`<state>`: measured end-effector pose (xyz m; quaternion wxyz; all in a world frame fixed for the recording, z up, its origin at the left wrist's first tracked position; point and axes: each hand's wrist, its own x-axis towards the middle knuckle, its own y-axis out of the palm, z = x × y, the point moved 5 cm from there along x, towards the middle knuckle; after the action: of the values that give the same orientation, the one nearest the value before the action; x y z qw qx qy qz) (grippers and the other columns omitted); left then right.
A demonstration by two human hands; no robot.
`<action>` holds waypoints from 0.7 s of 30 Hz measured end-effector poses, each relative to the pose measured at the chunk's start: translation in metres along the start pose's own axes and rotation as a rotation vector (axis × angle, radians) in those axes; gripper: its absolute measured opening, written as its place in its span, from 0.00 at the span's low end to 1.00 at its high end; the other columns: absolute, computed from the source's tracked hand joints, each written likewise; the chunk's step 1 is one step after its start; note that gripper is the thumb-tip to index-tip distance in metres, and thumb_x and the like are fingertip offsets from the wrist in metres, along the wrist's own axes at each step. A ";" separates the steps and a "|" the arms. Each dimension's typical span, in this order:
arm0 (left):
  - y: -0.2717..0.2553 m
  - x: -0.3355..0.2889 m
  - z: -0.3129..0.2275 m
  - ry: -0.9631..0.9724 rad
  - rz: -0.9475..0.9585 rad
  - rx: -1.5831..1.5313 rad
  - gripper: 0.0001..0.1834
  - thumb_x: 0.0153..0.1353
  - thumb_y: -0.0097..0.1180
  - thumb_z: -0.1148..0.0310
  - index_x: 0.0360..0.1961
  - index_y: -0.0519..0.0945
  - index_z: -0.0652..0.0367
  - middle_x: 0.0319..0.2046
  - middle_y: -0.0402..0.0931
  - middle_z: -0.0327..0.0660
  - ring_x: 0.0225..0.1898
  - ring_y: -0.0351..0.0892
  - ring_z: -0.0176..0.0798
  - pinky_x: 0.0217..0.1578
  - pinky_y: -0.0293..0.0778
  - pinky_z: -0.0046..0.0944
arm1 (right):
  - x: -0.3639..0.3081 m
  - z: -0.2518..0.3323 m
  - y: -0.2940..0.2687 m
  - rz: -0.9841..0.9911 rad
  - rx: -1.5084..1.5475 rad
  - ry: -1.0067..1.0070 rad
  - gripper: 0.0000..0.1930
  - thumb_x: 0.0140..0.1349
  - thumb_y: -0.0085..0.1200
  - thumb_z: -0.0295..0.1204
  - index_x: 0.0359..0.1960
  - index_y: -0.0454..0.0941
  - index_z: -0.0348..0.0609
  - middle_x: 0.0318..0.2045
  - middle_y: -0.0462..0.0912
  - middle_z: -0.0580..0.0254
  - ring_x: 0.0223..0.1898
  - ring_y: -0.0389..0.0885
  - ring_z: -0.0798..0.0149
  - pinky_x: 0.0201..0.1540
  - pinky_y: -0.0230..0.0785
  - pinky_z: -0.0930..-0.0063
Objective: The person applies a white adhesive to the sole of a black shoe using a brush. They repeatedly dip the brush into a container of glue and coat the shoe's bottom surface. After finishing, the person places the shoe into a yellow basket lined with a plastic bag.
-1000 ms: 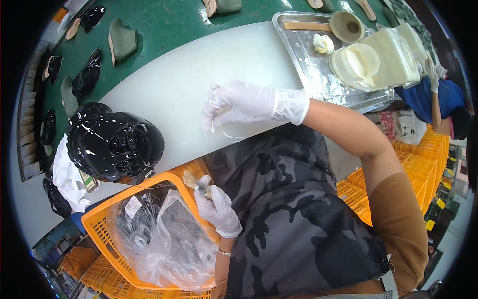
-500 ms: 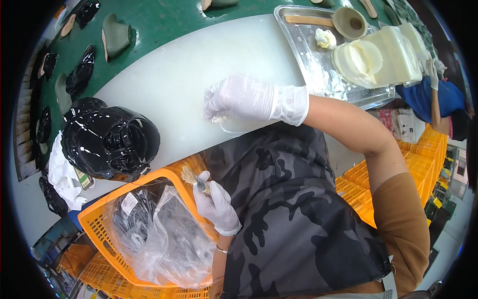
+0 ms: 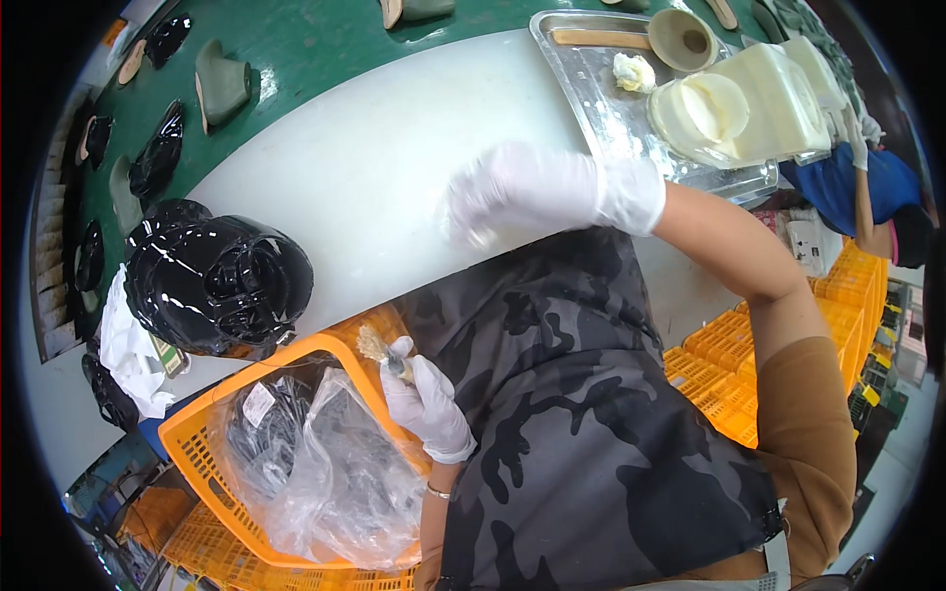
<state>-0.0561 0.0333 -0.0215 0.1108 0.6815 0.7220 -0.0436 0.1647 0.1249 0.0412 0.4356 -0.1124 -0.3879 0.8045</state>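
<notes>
- While the head view shows both gloved hands apart, a short brush (image 3: 372, 347) sits in the left hand (image 3: 429, 409), down and to the left of the right hand (image 3: 527, 192).
- The brush's long axis slants: pale bristles point to the upper left, and its handle runs down into the left palm, beside the rim of an orange basket (image 3: 192, 424).
- Left hand: thumb and fingers pinch the handle; the forearm rises from the lower edge.
- Right hand: over the white tabletop (image 3: 394, 128), fingers curled inward, elbow bent out to the right (blur hides the fingertips, so whether they grip anything, I cannot tell).
- Around it: a metal tray (image 3: 633, 138) lies to the upper right, and a glossy black pile (image 3: 212, 286) well to the left.
</notes>
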 end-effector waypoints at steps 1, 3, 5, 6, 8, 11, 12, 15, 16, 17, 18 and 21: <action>0.002 -0.001 0.000 0.003 0.000 0.002 0.12 0.62 0.43 0.78 0.46 0.70 0.66 0.15 0.60 0.29 0.14 0.55 0.20 0.16 0.52 0.21 | 0.007 -0.015 -0.004 -0.117 0.044 0.023 0.05 0.49 0.55 0.25 0.28 0.80 0.42 0.28 0.79 0.59 0.31 0.78 0.58 0.36 0.71 0.71; 0.004 0.000 0.000 0.014 0.006 0.004 0.11 0.62 0.42 0.78 0.46 0.70 0.66 0.14 0.60 0.29 0.13 0.54 0.20 0.16 0.52 0.21 | 0.013 -0.028 -0.006 -0.226 -0.004 0.066 0.06 0.49 0.55 0.25 0.30 0.80 0.43 0.29 0.80 0.59 0.31 0.78 0.58 0.36 0.71 0.72; 0.003 0.000 -0.001 0.002 0.006 -0.022 0.11 0.62 0.42 0.78 0.46 0.70 0.66 0.14 0.60 0.29 0.13 0.54 0.20 0.16 0.52 0.21 | 0.015 -0.031 -0.003 -0.191 -0.180 0.103 0.08 0.49 0.55 0.24 0.33 0.80 0.44 0.30 0.80 0.60 0.31 0.79 0.59 0.36 0.71 0.72; 0.002 0.000 0.000 -0.007 0.001 -0.037 0.11 0.62 0.43 0.78 0.46 0.70 0.66 0.14 0.60 0.29 0.13 0.54 0.20 0.16 0.52 0.21 | 0.013 -0.028 0.001 -0.157 -0.193 0.095 0.09 0.49 0.55 0.24 0.34 0.80 0.44 0.30 0.80 0.60 0.32 0.79 0.58 0.36 0.71 0.72; -0.001 0.002 0.002 0.031 0.002 0.014 0.12 0.62 0.42 0.77 0.46 0.70 0.68 0.13 0.61 0.31 0.12 0.54 0.21 0.14 0.51 0.22 | -0.003 -0.011 0.010 -0.090 -0.218 0.094 0.11 0.50 0.54 0.24 0.36 0.80 0.44 0.31 0.79 0.60 0.32 0.79 0.58 0.36 0.71 0.72; 0.003 0.003 -0.002 0.021 0.013 0.039 0.11 0.62 0.43 0.77 0.46 0.70 0.67 0.14 0.60 0.30 0.12 0.54 0.21 0.15 0.51 0.22 | -0.030 0.010 0.016 -0.005 -0.116 0.136 0.08 0.50 0.53 0.24 0.33 0.79 0.41 0.33 0.79 0.60 0.34 0.79 0.59 0.35 0.71 0.72; 0.005 0.003 -0.004 0.010 0.016 0.038 0.11 0.62 0.43 0.77 0.45 0.71 0.66 0.14 0.60 0.29 0.13 0.54 0.20 0.16 0.52 0.22 | -0.036 0.018 0.015 0.053 -0.064 0.148 0.08 0.50 0.52 0.23 0.33 0.79 0.41 0.33 0.79 0.61 0.34 0.79 0.60 0.35 0.71 0.72; 0.004 0.001 -0.003 0.030 0.003 0.028 0.10 0.62 0.44 0.77 0.44 0.71 0.65 0.14 0.60 0.29 0.13 0.54 0.20 0.15 0.51 0.22 | -0.059 0.026 0.012 0.282 0.254 0.687 0.05 0.50 0.52 0.22 0.30 0.77 0.39 0.29 0.79 0.62 0.33 0.79 0.64 0.35 0.71 0.74; 0.002 0.000 -0.003 0.028 -0.008 0.056 0.10 0.62 0.44 0.77 0.44 0.72 0.65 0.14 0.60 0.29 0.13 0.54 0.20 0.15 0.50 0.22 | -0.062 0.026 0.001 0.159 0.197 0.552 0.05 0.50 0.53 0.22 0.30 0.77 0.40 0.29 0.79 0.63 0.32 0.79 0.63 0.35 0.71 0.73; 0.000 0.001 -0.003 0.036 -0.022 0.074 0.10 0.62 0.44 0.76 0.44 0.72 0.65 0.14 0.60 0.29 0.13 0.54 0.20 0.14 0.50 0.22 | -0.065 0.026 -0.016 0.041 0.126 0.408 0.04 0.50 0.54 0.22 0.29 0.77 0.40 0.28 0.79 0.63 0.32 0.79 0.63 0.36 0.71 0.73; -0.002 0.001 -0.003 0.043 -0.036 0.093 0.10 0.62 0.45 0.76 0.44 0.72 0.64 0.15 0.60 0.29 0.13 0.54 0.20 0.14 0.49 0.22 | -0.068 0.029 -0.033 -0.073 0.053 0.262 0.04 0.50 0.54 0.22 0.29 0.77 0.40 0.28 0.80 0.63 0.32 0.79 0.63 0.36 0.71 0.73; -0.001 -0.001 -0.004 0.024 -0.046 0.077 0.11 0.61 0.45 0.75 0.44 0.72 0.64 0.15 0.60 0.29 0.12 0.54 0.20 0.13 0.49 0.23 | -0.085 0.009 -0.096 -0.352 -0.213 0.512 0.06 0.49 0.56 0.24 0.31 0.77 0.43 0.27 0.79 0.60 0.31 0.79 0.61 0.36 0.71 0.72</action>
<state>-0.0571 0.0328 -0.0175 0.0746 0.6690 0.7366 -0.0657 0.2694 0.0839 0.1035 0.6370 -0.2871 -0.3613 0.6174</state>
